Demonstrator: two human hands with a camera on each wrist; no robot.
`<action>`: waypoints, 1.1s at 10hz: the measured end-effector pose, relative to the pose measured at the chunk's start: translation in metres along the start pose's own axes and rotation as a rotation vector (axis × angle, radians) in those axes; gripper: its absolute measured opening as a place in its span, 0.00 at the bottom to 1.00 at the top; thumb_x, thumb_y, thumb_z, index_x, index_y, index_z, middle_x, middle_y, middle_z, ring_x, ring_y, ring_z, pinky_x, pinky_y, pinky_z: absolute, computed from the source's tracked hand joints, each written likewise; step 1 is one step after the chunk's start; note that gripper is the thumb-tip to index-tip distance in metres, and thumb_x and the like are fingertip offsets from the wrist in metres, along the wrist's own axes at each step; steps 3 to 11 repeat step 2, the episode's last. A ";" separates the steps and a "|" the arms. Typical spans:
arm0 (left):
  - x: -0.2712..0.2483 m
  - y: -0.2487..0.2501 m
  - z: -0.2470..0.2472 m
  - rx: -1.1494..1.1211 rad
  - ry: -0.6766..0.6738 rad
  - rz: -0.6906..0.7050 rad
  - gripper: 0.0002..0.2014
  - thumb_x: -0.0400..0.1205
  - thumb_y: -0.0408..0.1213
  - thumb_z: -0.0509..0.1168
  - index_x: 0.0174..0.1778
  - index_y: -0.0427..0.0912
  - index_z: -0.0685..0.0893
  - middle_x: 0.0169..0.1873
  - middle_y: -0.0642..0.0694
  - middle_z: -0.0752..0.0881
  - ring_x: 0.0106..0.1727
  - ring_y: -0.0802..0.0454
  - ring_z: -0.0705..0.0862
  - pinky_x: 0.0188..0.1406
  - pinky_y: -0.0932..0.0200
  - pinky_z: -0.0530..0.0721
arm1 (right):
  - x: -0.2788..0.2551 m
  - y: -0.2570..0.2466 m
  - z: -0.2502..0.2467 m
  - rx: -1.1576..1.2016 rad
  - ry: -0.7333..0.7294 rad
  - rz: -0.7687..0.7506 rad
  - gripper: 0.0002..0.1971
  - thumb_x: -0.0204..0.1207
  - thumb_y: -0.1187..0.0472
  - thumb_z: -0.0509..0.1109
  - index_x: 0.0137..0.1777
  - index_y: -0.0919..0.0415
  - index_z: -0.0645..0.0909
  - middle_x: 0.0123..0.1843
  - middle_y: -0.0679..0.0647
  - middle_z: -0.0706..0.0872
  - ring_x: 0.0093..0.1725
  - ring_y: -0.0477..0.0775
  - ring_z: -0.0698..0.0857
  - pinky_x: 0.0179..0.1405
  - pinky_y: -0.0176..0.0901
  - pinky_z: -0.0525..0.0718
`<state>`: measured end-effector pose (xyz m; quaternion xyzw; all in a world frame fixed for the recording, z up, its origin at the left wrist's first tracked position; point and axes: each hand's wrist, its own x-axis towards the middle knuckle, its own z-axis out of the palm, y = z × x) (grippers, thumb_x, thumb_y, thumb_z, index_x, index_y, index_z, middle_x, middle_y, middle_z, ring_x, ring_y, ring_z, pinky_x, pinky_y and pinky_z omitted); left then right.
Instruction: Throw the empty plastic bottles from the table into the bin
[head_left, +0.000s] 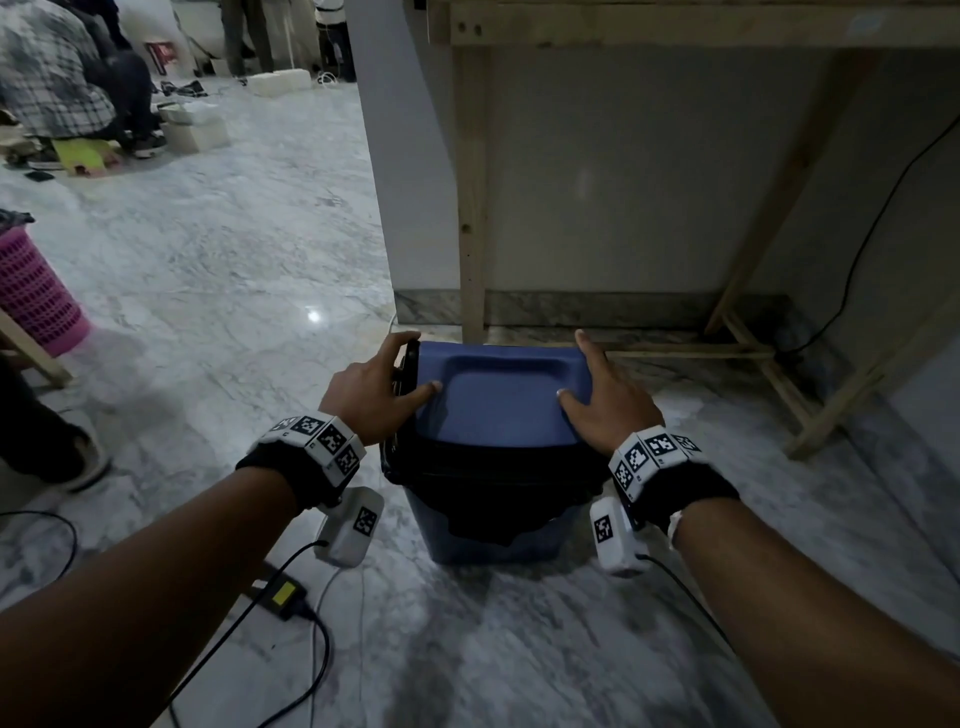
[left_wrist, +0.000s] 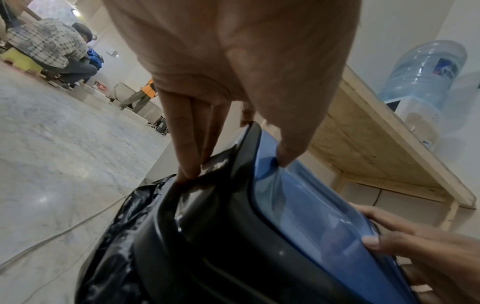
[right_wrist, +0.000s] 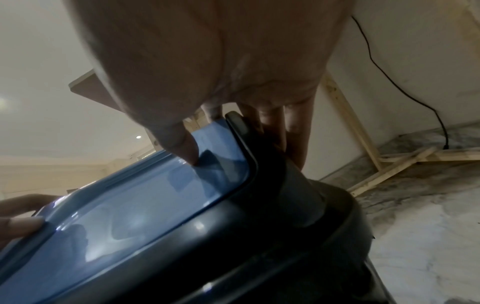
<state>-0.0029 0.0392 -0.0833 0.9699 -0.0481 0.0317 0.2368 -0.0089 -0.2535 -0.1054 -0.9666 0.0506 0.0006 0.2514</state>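
Both hands on the bin lid

Left hand (head_left: 371, 395) and right hand (head_left: 605, 397) clamp opposite edges of the blue plastic lid (head_left: 498, 397) — thumbs on top, fingers curled over its black rim — atop the black-lined blue bin (head_left: 493, 535).

Bin (head_left: 493, 540): blue, on marble floor, black liner over rim.
Lid (head_left: 498, 400): blue, tilted up.
Left hand (head_left: 371, 397): grips lid's left edge, thumb on top.
Right hand (head_left: 608, 402): grips lid's right edge.
Table (head_left: 470, 208): wooden, just behind bin.
Basket (head_left: 36, 291): pink, far left.
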 end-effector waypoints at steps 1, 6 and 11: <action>0.003 -0.003 -0.009 -0.089 -0.035 -0.036 0.34 0.81 0.61 0.67 0.83 0.60 0.66 0.66 0.46 0.91 0.59 0.36 0.92 0.59 0.49 0.84 | -0.001 0.001 -0.007 0.101 -0.027 -0.026 0.42 0.76 0.39 0.64 0.84 0.32 0.41 0.86 0.53 0.65 0.80 0.63 0.73 0.72 0.61 0.77; 0.004 -0.014 -0.023 -0.167 -0.038 -0.101 0.33 0.81 0.62 0.67 0.82 0.60 0.68 0.64 0.45 0.92 0.54 0.42 0.93 0.59 0.51 0.84 | -0.003 0.007 -0.029 0.165 0.002 0.013 0.43 0.74 0.34 0.64 0.83 0.31 0.42 0.84 0.55 0.69 0.78 0.64 0.75 0.72 0.61 0.78; 0.004 -0.014 -0.023 -0.167 -0.038 -0.101 0.33 0.81 0.62 0.67 0.82 0.60 0.68 0.64 0.45 0.92 0.54 0.42 0.93 0.59 0.51 0.84 | -0.003 0.007 -0.029 0.165 0.002 0.013 0.43 0.74 0.34 0.64 0.83 0.31 0.42 0.84 0.55 0.69 0.78 0.64 0.75 0.72 0.61 0.78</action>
